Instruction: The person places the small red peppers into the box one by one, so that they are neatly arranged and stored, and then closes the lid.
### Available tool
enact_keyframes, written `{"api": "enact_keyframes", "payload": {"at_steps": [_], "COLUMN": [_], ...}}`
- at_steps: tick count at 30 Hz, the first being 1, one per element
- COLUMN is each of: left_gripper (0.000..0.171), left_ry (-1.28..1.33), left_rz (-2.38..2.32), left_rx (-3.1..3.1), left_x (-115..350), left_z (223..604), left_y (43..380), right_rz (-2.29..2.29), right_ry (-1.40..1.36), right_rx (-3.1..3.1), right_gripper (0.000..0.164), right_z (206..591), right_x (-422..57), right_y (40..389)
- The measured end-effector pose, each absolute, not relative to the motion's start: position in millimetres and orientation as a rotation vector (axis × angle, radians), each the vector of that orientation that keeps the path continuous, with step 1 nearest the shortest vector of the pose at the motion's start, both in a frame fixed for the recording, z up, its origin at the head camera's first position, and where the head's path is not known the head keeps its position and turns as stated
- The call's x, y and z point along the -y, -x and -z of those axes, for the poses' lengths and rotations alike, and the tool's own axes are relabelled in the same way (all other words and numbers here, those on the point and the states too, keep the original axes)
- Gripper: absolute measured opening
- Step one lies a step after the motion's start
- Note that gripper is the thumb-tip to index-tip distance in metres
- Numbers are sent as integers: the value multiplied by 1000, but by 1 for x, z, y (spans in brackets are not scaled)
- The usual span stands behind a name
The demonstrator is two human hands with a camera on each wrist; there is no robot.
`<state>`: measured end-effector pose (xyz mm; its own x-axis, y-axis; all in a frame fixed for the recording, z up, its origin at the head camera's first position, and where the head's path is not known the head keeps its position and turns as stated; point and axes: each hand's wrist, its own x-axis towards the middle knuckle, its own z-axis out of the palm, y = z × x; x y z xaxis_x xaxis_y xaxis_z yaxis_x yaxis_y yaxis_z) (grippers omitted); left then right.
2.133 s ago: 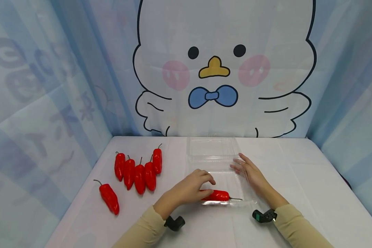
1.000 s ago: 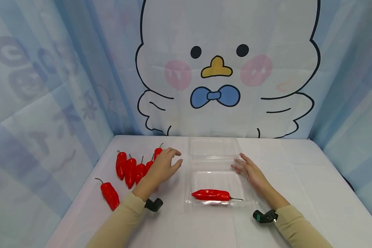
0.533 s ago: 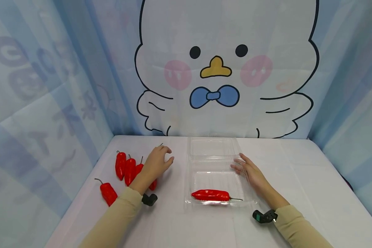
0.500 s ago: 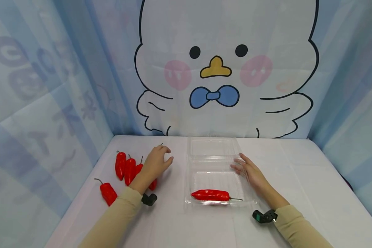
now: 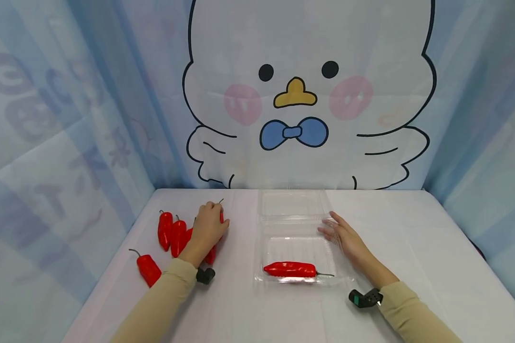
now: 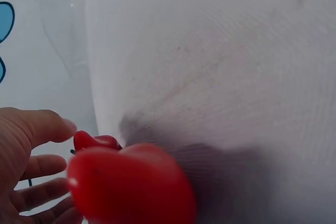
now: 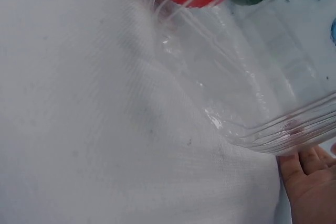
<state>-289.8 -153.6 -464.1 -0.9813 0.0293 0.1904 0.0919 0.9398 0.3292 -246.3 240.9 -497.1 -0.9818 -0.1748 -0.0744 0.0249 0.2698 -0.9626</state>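
In the head view my left hand (image 5: 208, 227) is over the right end of a row of red chili peppers, its thumb and fingers around the farthest pepper (image 5: 221, 216). The left wrist view shows thumb and fingers spread apart beside that pepper (image 6: 94, 140), with no clear grip; another pepper (image 6: 131, 187) lies closer to the camera. My right hand (image 5: 345, 237) rests its extended fingers against the right side of a clear plastic clamshell container (image 5: 279, 247). One red pepper (image 5: 289, 269) lies crosswise along the container's near side, stem to the right.
More peppers (image 5: 165, 228) stand in the row at the left, partly hidden by my left hand. A single pepper (image 5: 148, 269) lies apart, nearer the front. The container's lid (image 5: 293, 202) is folded back toward the curtain (image 5: 309, 162) behind the white table (image 5: 390, 238).
My left hand has left the pepper in the container and moved left to the row, then closer around the farthest pepper. My right hand has stayed at the container.
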Motion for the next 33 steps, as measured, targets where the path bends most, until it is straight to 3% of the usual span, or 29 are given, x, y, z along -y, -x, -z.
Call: {"api": "enact_keyframes", "payload": {"at_steps": [7, 18, 33], "left_gripper": [63, 68, 51], "left_ry": [21, 17, -133], "left_rz": [473, 436, 772], "left_rx": [2953, 2973, 2932], "left_x": [154, 157, 163], "left_z": [470, 475, 475], "left_y": [291, 298, 301], "right_rz": [1811, 1806, 1857], "right_ry": [150, 114, 164], "right_rx": [-2362, -2358, -2333], "right_gripper": [60, 60, 59], "right_z": [497, 500, 497], "right_x": [-241, -242, -242], "right_y": [246, 249, 248]}}
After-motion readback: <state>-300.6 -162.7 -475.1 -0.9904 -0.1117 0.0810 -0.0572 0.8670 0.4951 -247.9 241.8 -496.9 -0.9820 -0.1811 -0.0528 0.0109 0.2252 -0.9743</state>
